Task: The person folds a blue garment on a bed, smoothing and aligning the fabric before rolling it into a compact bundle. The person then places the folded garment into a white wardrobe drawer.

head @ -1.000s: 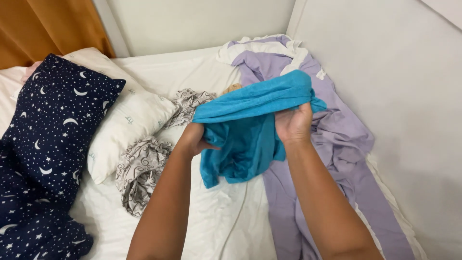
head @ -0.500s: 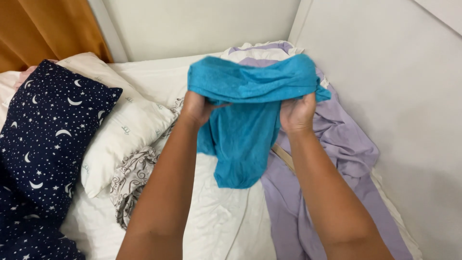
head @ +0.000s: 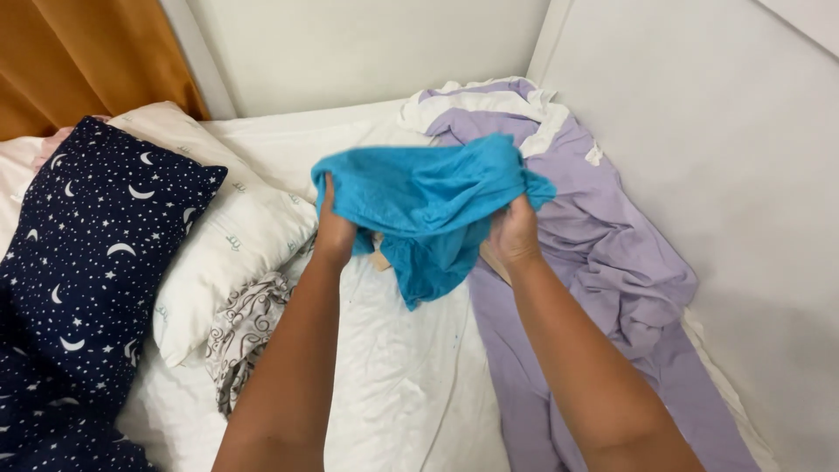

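Turquoise cloth (head: 428, 205) hangs bunched in the air between both hands, held up over the middle of a bed. The left hand (head: 334, 232) is closed on the cloth's left edge, its fingers curled into the fabric from below, and the right hand (head: 513, 234) is clenched on the right edge at about the same height. Most of the cloth spreads in a wrinkled band above and between the two fists, while a loose flap drops down between the wrists and ends in a point just above the white sheet (head: 393, 376). Both forearms reach in from the bottom of the view and angle toward each other.

Under and to the right of the cloth lies a crumpled lilac blanket (head: 612, 262), running along the wall. To the left, a white pillow (head: 232, 253) lies near the left hand, with a dark blue pillow (head: 92, 262) patterned with moons and stars beside it. A grey patterned garment (head: 249, 328) lies crumpled below the white pillow, close beside the left forearm. An orange curtain (head: 79, 61) hangs in the top left corner.
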